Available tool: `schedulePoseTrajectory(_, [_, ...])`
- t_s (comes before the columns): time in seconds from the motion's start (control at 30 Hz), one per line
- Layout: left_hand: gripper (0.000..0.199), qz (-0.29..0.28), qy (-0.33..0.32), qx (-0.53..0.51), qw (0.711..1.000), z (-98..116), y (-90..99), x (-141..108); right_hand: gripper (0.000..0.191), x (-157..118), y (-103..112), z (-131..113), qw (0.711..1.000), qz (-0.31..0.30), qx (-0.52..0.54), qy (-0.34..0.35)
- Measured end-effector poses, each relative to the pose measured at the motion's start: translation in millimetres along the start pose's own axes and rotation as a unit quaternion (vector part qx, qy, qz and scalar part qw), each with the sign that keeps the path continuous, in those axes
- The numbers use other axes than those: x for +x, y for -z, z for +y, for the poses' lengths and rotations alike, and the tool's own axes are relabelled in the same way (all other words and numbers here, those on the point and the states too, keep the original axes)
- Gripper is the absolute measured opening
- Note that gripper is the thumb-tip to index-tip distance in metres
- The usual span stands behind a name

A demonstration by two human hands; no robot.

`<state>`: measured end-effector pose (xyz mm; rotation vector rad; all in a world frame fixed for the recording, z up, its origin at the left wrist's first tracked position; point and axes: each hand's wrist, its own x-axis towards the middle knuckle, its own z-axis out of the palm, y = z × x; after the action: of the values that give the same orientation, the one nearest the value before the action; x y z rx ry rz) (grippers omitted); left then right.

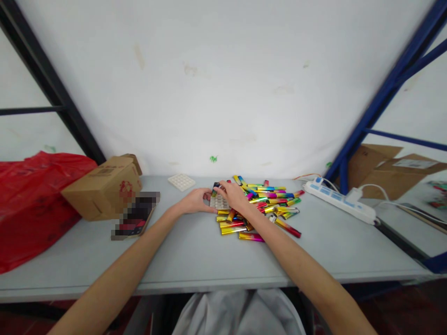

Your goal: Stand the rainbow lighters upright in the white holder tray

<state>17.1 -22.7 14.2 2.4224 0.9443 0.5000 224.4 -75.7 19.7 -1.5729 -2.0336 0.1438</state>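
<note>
Left hand (195,201) on the left side of a pale gridded tray (219,204), grip closed around its edge, thumb at the near side. Tray sits mid-surface, just left of the pile. Right hand (234,194) reaches over the tray, fingertips at a dark-ended piece (215,186) by its far left corner; fingers cover the contact, so can't tell if that grip is pinching the piece or only touching it. Pile of shiny multicolored sticks (277,196) spreads right of the tray and partly under the right forearm: gold, red, blue, purple, green, lying at mixed angles, some overlapping. Second pale tray (181,182) lies flat near the wall (223,93), apart from both hands. Left end of the grey surface (188,256): red plastic bag (38,204), cardboard box (101,190) beside it, dark flat device (137,216) in front of the box, partly pixelated. Right end: white power strip (338,203) with cables plugged in, opened carton (398,174) beyond the blue frame (394,83).
</note>
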Motion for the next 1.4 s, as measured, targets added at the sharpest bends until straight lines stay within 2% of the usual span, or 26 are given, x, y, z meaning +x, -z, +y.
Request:
schedulePoseTrajectory(0.23, [0.067, 0.012, 0.001, -0.001, 1.000, -2, 0.2, -1, 0.032, 1, -2, -4, 0.994, -0.046, -0.093, 0.041])
schedulePoseTrajectory(0.33, [0.067, 0.009, 0.002, 0.002, 1.000, -1, 1.4, 0, 0.039, -7, 13, 0, 0.992, -0.008, -0.120, 0.040])
schedulePoseTrajectory(0.4, [0.068, 0.006, 0.005, 0.003, 1.000, -1, 2.0, 1, 0.041, -14, 29, 9, 0.989, 0.025, -0.146, 0.012])
schedulePoseTrajectory(0.47, [0.068, 0.003, 0.009, 0.006, 1.000, -1, 2.4, 1, 0.039, -20, 45, 23, 0.980, 0.034, -0.193, -0.047])
schedulePoseTrajectory(0.57, [0.067, 0.004, 0.014, 0.008, 1.000, -1, 2.7, 1, 0.036, -28, 62, 45, 0.960, -0.010, -0.244, -0.140])
schedulePoseTrajectory(0.7, [0.065, 0.004, 0.013, 0.006, 1.000, 1, 3.0, 1, 0.032, -31, 65, 58, 0.950, -0.082, -0.254, -0.162])
schedulePoseTrajectory(0.8, [0.065, 0.004, 0.013, 0.006, 1.000, 2, 3.3, 0, 0.028, -28, 61, 53, 0.954, -0.065, -0.238, -0.170])
schedulePoseTrajectory(0.93, [0.067, 0.005, 0.007, 0.000, 1.000, 1, 3.1, 0, 0.031, -22, 60, 47, 0.970, -0.002, -0.169, -0.177])
schedulePoseTrajectory(1.03, [0.068, 0.004, 0.002, -0.003, 1.000, 1, 2.8, 0, 0.023, -19, 56, 49, 0.988, 0.075, -0.065, -0.118])
schedulePoseTrajectory(1.1, [0.068, 0.003, 0.001, -0.004, 1.000, 0, 2.4, 1, 0.017, -16, 51, 50, 0.988, 0.123, 0.033, -0.086])
schedulePoseTrajectory(1.17, [0.069, 0.003, 0.002, -0.005, 1.000, -1, 2.0, 1, 0.027, -13, 42, 48, 0.978, 0.149, 0.123, -0.080])
schedulePoseTrajectory(1.27, [0.068, 0.000, -0.002, -0.006, 1.000, -2, 1.5, 1, 0.051, -11, 28, 39, 0.956, 0.138, 0.248, -0.075])
schedulePoseTrajectory(1.4, [0.069, -0.003, -0.009, -0.008, 1.000, -2, 1.7, 0, 0.052, -12, 13, 20, 0.892, 0.037, 0.440, -0.095])
